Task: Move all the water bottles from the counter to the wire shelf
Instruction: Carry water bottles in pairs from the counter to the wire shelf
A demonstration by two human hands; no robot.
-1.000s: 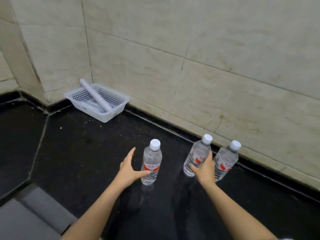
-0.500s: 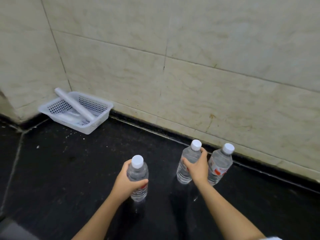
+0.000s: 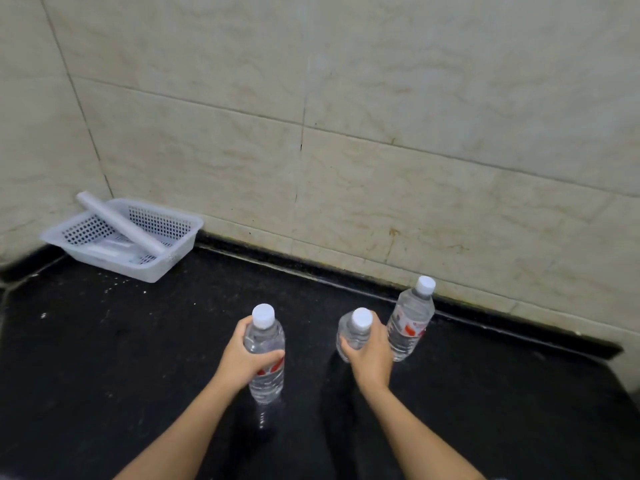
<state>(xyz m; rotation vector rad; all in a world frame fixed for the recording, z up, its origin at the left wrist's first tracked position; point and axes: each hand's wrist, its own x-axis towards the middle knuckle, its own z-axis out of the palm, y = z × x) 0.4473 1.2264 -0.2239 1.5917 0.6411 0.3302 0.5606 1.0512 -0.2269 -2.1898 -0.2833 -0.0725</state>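
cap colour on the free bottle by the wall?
White cap, clearest in the head view.

Soft, even, rather dim light with a greenish cast falls on the pale tiled wall, the glossy black tabletop shows faint reflections and dim shadows under the arms, tile lines bow toward the edges from the wide lens, and detail is slightly soft throughout.

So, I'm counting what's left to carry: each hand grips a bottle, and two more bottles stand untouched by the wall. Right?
Not quite: the head view shows only one untouched bottle by the wall. The left hand grips the left bottle and the right hand grips the middle bottle, as you said.
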